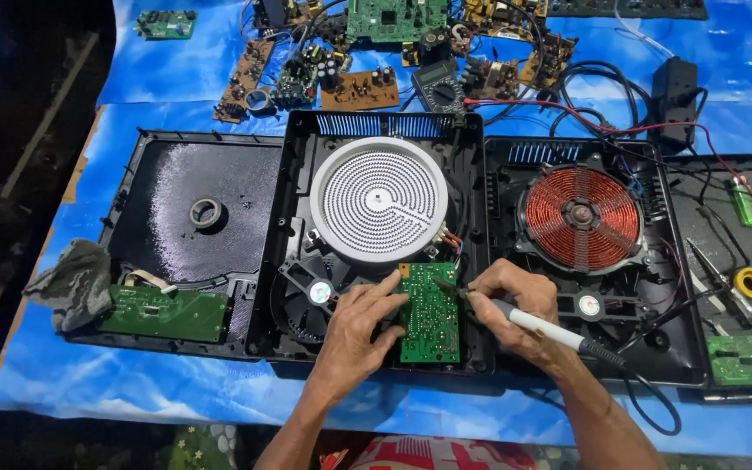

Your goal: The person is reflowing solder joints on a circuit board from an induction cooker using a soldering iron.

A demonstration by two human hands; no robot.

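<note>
Fingers of the left hand (354, 335) pinch the green circuit board (429, 313); right hand (506, 309) grips a soldering iron (541, 326).

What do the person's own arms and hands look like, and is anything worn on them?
Both forearms are bare: no sleeves reach into view. The left hand and the right hand wear no gloves, and I see no rings, watch or bracelet on them. The nails look short.
</note>
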